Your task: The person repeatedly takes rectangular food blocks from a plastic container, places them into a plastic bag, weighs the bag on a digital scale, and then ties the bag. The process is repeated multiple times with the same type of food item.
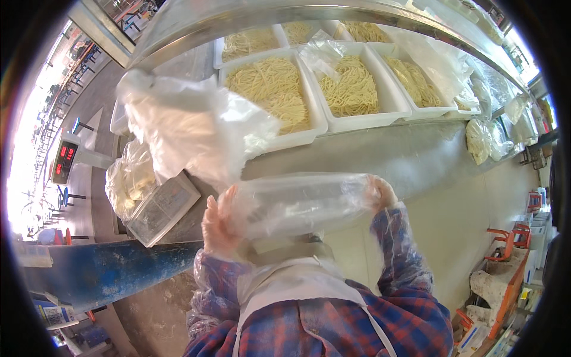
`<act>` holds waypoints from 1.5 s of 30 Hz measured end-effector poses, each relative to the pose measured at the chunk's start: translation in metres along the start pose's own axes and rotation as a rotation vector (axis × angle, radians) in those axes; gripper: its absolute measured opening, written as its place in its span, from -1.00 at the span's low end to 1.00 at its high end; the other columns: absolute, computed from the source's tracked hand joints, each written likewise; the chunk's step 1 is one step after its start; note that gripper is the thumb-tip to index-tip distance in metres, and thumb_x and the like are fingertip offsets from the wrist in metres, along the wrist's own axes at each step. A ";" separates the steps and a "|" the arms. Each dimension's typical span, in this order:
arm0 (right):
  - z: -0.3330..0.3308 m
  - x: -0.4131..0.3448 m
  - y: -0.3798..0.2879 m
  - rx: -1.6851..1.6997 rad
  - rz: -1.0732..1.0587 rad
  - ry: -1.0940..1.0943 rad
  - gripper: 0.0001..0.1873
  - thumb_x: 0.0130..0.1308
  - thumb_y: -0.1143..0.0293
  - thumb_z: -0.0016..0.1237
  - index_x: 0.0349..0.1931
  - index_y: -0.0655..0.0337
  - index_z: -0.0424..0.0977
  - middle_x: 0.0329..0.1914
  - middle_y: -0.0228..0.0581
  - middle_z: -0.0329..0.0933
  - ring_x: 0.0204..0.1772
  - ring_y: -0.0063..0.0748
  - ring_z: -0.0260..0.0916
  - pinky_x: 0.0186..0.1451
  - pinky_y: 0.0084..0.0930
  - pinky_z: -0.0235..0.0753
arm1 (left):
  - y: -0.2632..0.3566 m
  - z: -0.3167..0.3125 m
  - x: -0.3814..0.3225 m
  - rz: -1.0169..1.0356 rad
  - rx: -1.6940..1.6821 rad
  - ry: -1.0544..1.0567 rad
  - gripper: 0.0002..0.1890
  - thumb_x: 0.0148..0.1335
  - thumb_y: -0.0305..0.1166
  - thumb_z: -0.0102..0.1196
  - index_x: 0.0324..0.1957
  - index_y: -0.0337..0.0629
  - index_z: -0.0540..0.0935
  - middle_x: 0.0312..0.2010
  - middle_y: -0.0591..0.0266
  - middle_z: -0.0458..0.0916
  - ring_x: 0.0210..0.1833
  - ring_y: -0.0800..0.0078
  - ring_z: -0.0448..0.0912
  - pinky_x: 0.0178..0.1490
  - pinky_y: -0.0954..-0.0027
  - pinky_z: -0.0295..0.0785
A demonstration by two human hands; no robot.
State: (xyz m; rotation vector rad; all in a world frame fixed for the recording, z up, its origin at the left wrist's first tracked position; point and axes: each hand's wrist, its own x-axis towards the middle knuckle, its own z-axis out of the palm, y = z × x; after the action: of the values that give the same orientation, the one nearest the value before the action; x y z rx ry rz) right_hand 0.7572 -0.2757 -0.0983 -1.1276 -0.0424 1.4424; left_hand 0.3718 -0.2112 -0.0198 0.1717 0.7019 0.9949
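Observation:
A clear plastic bag (299,203) is stretched sideways in front of my apron. My left hand (223,225) is at its left end, fingers raised and thumb side against the film. At the other end, my right hand (380,193) grips the bag, the fingers partly hidden by the film. Thin clear plastic covers both sleeves. Beyond the bag, white plastic tubs hold fresh noodles (267,85), with more noodles (350,87) beside them. Large plastic sheeting (178,120) lies bunched at the left, close to my left hand.
Left of my hands are a clear lidded plastic box (165,207), a knotted bag of pale food (131,178) and a scale display (65,156). A metal rail (285,15) arches over the tubs. Another noodle bag (478,140) rests at the counter's right. Orange-framed stools (502,243) stand lower right.

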 end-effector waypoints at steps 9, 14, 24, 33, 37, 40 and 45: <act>0.035 0.062 0.047 -1.756 -0.516 -0.329 -0.24 -0.03 0.06 0.13 0.16 0.26 0.25 0.25 -0.02 0.20 0.30 -0.07 0.14 0.33 -0.17 0.06 | -0.060 0.017 0.088 -0.205 0.277 0.232 -0.36 0.07 -0.55 0.04 0.26 -0.02 0.26 -0.59 0.54 0.24 -0.63 0.73 0.16 -0.60 0.67 0.04; 0.029 0.072 0.056 -1.929 -0.387 -0.169 0.12 -0.23 -0.07 0.20 0.33 0.21 -0.07 0.36 0.03 -0.01 0.41 0.00 -0.08 0.39 -0.07 -0.10 | -0.076 0.028 0.116 0.679 2.023 0.134 -0.45 0.14 -0.35 0.07 0.19 -0.19 0.28 -0.12 0.09 0.50 -0.07 0.25 0.46 0.00 0.34 0.37; 0.039 0.080 0.024 -2.060 -0.528 -0.116 -0.12 -0.17 0.03 0.19 0.21 0.18 0.19 0.17 -0.05 0.26 0.18 0.01 0.21 0.20 -0.14 0.21 | -0.108 0.026 0.141 0.193 2.575 -0.301 -0.10 -0.13 -0.06 0.27 0.28 -0.03 0.16 0.14 -0.13 0.28 0.20 -0.10 0.25 0.20 0.07 0.24; 0.208 -0.006 0.159 -1.490 -0.213 -0.621 -0.81 0.21 0.25 0.00 -0.27 0.13 0.56 -0.48 -0.25 0.52 -0.42 -0.56 0.41 -0.35 -0.50 0.39 | 0.064 -0.114 0.002 0.829 1.596 0.515 -0.85 0.17 -0.32 0.09 -0.25 -0.09 0.62 -0.31 0.18 0.60 -0.17 0.21 0.55 -0.10 0.29 0.45; 0.358 -0.002 0.224 -1.183 -0.580 -0.791 -0.83 0.21 0.28 0.02 -0.36 0.19 0.54 -0.54 -0.38 0.50 -0.49 -0.69 0.33 -0.40 -0.62 0.34 | 0.238 -0.175 -0.005 1.155 1.590 1.085 -0.84 0.18 -0.35 0.05 -0.23 -0.16 0.58 -0.27 0.14 0.57 -0.17 0.20 0.52 -0.11 0.27 0.43; 0.488 0.027 0.267 -1.076 -0.701 -0.679 -0.73 0.21 0.22 0.04 -0.27 0.25 0.49 -0.39 -0.31 0.49 -0.40 -0.50 0.41 -0.28 -0.54 0.44 | 0.323 -0.182 0.015 1.101 1.837 1.224 -0.66 0.14 -0.18 0.09 -0.06 -0.05 0.51 -0.18 0.11 0.55 -0.10 0.21 0.50 -0.10 0.28 0.42; 0.603 0.059 0.292 -1.848 -0.752 -0.376 -0.54 0.12 -0.02 0.03 -0.18 0.22 0.51 -0.20 0.01 0.51 -0.10 -0.06 0.48 -0.08 -0.28 0.46 | 0.379 -0.168 0.033 0.948 1.839 0.808 -0.58 0.01 -0.13 0.18 -0.11 -0.09 0.48 -0.20 0.03 0.55 -0.12 0.15 0.53 -0.10 0.22 0.43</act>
State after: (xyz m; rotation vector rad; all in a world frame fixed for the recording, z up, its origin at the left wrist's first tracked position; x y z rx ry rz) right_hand 0.1722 0.0398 0.0021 -1.8069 -2.1476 0.5797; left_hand 0.0119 -0.0046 0.0016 1.9131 2.2614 0.9375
